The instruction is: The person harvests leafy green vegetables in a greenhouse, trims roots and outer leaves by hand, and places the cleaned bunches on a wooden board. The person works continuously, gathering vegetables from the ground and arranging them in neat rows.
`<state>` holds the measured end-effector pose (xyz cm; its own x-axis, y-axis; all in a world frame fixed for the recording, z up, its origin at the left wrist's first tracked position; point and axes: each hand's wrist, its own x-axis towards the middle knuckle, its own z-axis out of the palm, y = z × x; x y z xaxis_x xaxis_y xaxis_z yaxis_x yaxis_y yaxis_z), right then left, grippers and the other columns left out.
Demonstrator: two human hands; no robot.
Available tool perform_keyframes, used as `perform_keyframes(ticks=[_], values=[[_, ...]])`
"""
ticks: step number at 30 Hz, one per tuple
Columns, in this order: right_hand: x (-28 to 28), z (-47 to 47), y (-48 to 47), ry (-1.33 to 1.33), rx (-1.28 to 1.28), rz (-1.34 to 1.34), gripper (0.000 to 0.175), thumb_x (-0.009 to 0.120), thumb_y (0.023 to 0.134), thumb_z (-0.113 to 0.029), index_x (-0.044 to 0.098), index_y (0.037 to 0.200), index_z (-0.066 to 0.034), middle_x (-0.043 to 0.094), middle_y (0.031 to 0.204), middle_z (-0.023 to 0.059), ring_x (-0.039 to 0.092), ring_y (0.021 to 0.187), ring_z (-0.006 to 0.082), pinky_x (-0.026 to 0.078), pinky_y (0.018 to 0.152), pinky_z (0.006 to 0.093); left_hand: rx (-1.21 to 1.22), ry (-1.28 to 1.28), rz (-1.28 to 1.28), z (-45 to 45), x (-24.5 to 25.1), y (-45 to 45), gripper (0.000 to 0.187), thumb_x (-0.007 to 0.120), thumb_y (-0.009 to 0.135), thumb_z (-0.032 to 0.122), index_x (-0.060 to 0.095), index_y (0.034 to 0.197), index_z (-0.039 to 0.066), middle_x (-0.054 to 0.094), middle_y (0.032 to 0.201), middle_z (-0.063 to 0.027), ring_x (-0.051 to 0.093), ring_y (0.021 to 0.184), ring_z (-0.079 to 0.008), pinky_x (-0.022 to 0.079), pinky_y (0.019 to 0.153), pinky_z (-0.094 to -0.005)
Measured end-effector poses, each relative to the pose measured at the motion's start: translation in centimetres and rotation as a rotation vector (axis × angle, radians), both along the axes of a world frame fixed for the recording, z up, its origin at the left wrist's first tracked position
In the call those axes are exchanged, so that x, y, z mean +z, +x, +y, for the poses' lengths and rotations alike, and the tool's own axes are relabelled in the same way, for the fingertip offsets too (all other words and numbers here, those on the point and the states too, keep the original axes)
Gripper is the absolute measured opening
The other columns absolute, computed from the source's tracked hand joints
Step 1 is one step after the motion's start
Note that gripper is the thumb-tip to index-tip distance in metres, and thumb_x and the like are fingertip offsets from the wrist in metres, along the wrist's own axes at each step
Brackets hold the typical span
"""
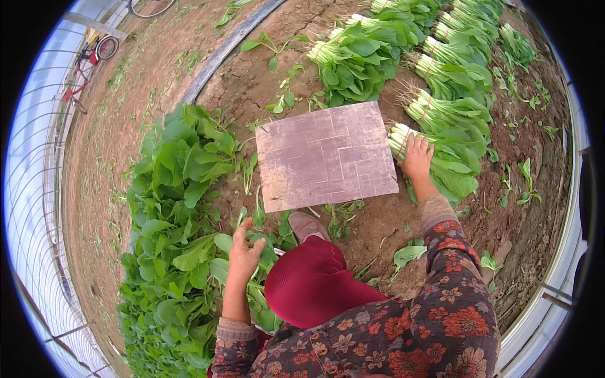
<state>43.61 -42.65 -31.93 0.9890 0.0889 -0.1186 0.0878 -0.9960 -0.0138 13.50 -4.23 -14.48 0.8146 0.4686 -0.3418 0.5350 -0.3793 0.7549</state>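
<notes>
My right hand lies across the stems of a leafy green bunch tied with a red band. Its fingers are spread over the top of the bunch rather than wrapped around it. To the left, my left hand is raised beside the growing leafy greens, its thumb and fingers apart and nothing seen between them. Between and beyond both hands, a flat rectangular board with a worn wood-pattern surface rests over the soil. The bunch under my right hand is just off the board's right edge.
Several banded bunches continue in a row at the right, with another group beyond the board. Loose leaves litter the soil. A dark strip crosses the ground. Greenhouse framing and a red cycle stand left.
</notes>
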Motion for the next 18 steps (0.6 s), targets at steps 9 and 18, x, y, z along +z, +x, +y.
perform_keyframes(ticks=[9, 18], values=[[3.5, -3.5, -6.7, 0.374, 0.012, 0.087, 0.033, 0.071, 0.079, -0.013, 0.062, 0.109, -0.0029, 0.064, 0.108, 0.0160, 0.061, 0.102, 0.0317, 0.047, 0.090, 0.0420, -0.131, 0.256, 0.164, -0.2, -2.2, -3.7, 0.046, 0.066, 0.088, 0.020, 0.053, 0.131, 0.012, 0.055, 0.128, -0.0173, 0.064, 0.099, -0.0332, 0.051, 0.089, -0.0404], [1.6, 10.6, -15.4, 2.120, -0.401, 1.172, 0.050, 0.055, 0.098, -0.032, 0.043, 0.141, -0.0083, 0.051, 0.139, 0.0166, 0.054, 0.122, 0.0337, 0.045, 0.100, 0.0424, -0.037, 0.346, 0.056, 4.9, -6.3, -4.8, 0.027, 0.063, 0.087, 0.021, 0.064, 0.112, 0.011, 0.067, 0.101, -0.0184, 0.064, 0.092, -0.0382, 0.052, 0.081, -0.0448]])
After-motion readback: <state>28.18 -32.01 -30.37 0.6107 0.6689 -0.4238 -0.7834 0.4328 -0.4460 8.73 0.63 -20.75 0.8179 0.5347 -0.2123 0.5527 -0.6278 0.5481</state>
